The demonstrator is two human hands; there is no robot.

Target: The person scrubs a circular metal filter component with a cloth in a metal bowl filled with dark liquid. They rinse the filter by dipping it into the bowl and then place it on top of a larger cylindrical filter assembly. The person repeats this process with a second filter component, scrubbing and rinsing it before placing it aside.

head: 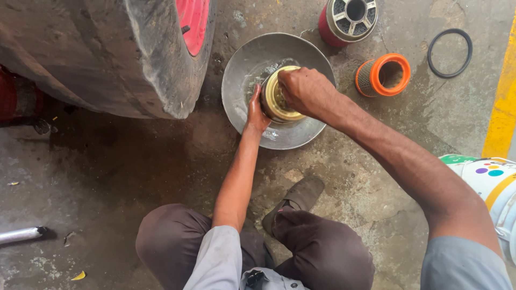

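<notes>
A yellowish cylindrical filter [279, 102] lies on its side in a shallow round metal pan [242, 70] holding a little liquid, on the wet concrete floor [107, 177]. The left hand [257, 113] is pressed against the filter's near-left side, fingers curled to it; the right hand [305, 90] is closed over its top edge. The pan's left rim sits just beside a large worn tyre [129, 59], leaving tight room there; floor lies open toward the knees. Beyond the pan stand a red filter [348, 20] and an orange-capped mesh filter [382, 75], with a black rubber ring [450, 52] near a yellow painted floor stripe [502, 102]. A white bucket [492, 188] with coloured dots on its label sits at right.
</notes>
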